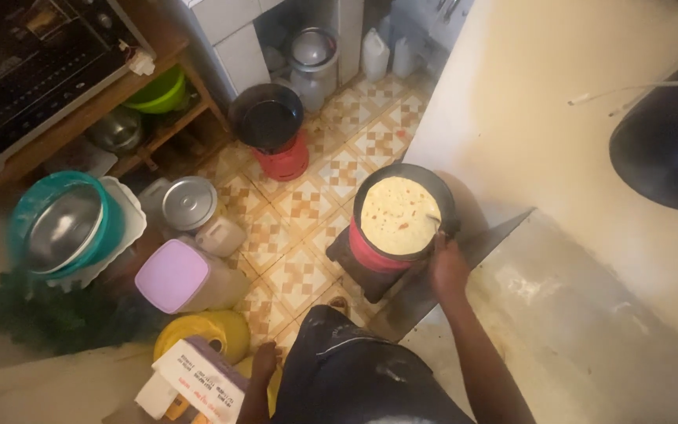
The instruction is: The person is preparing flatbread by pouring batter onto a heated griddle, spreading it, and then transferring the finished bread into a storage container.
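From the head view, your right hand (447,267) is down at the near rim of the dark frying pan (441,192), closed around a thin utensil (434,221) whose tip lies on the edge of the flatbread (396,213). The utensil is too small and blurred to tell what kind it is. The flatbread lies flat in the pan, pale with a few reddish flecks, filling nearly the whole base. The pan sits on a small red burner (372,256), which stands on the patterned tile floor (300,204) just beside a raised concrete step (559,314).

Your left hand (264,363) hangs low by your knee, near a yellow container (213,330) and a printed carton (198,377); you cannot tell from here whether its fingers are curled or loose.

A second, empty dark pan (267,118) sits on another red burner (286,161) further off.

The risks, as I judge them: your wrist is very close to the hot pan rim, so a slip could burn you. The burner is low and narrow, and pressing sideways on the bread could shift or tip the pan. A hard push with the utensil could also tear the flatbread.
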